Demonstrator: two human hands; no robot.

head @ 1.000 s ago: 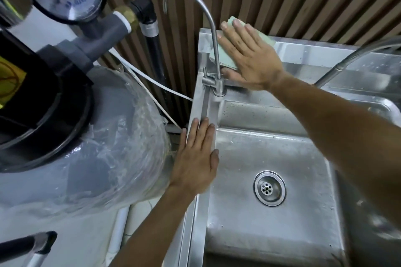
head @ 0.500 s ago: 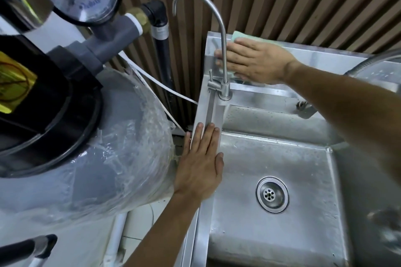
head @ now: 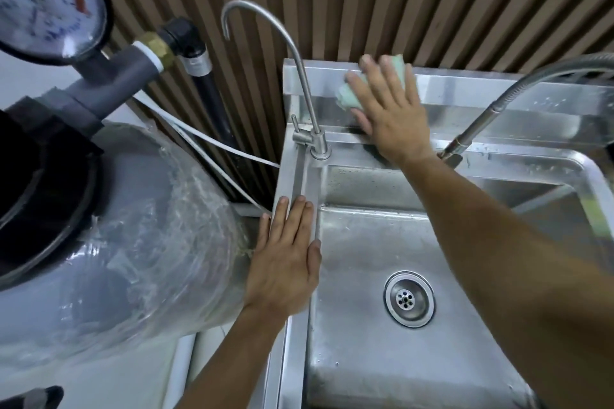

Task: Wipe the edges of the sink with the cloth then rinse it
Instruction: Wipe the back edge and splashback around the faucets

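A stainless steel sink (head: 365, 359) fills the lower right, with a raised back edge (head: 498, 90). My right hand (head: 388, 113) presses a pale green cloth (head: 345, 100) flat against that back edge, just right of the thin gooseneck tap (head: 299, 70). Most of the cloth is hidden under my palm; only its left end and top corner show. Lying flat on the sink's left rim (head: 292, 173) is my left hand (head: 285, 259), fingers together and pointing away, holding nothing.
A large grey tank (head: 116, 242) wrapped in clear plastic crowds the sink's left side, with a pressure gauge (head: 46, 0) above it. A flexible metal spray hose (head: 498, 103) arcs in from the right. White tubes (head: 212, 143) run behind. The drain (head: 409, 299) sits mid-basin.
My right hand has slid the cloth rightward along the back edge, away from the tap, and turned its fingers upward. My left hand has stayed on the left rim.
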